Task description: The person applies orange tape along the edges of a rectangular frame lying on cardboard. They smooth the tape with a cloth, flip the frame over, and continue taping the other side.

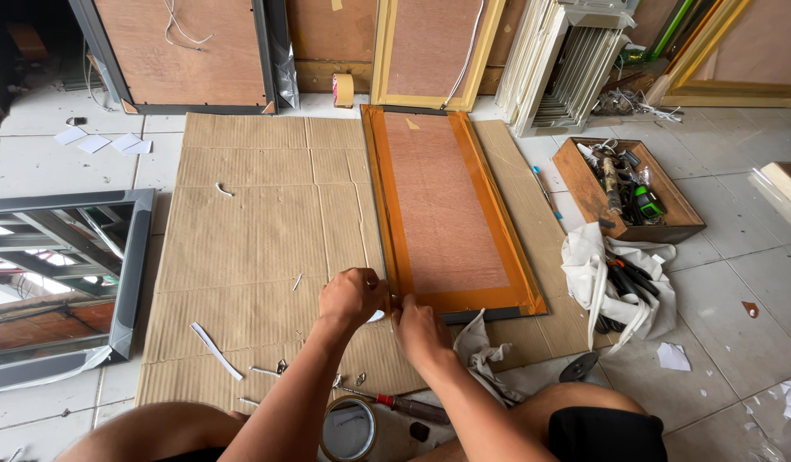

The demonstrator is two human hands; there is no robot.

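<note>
A tall framed panel [447,205] lies face down on cardboard, its plywood back edged with brown tape. My left hand [353,297] pinches at the panel's near left corner, fingers closed on the tape edge there. My right hand [417,329] presses down on the same corner from the right, close to the left hand. What sits between the fingers is hidden.
A cardboard sheet [250,231] covers the tiled floor. A mirror in a grey frame [62,274] lies at left. A wooden box of tools [626,188] and a white bag of tools [618,291] sit at right. A tape roll [348,428], a screwdriver [395,402] and a rag [481,351] lie near my knees.
</note>
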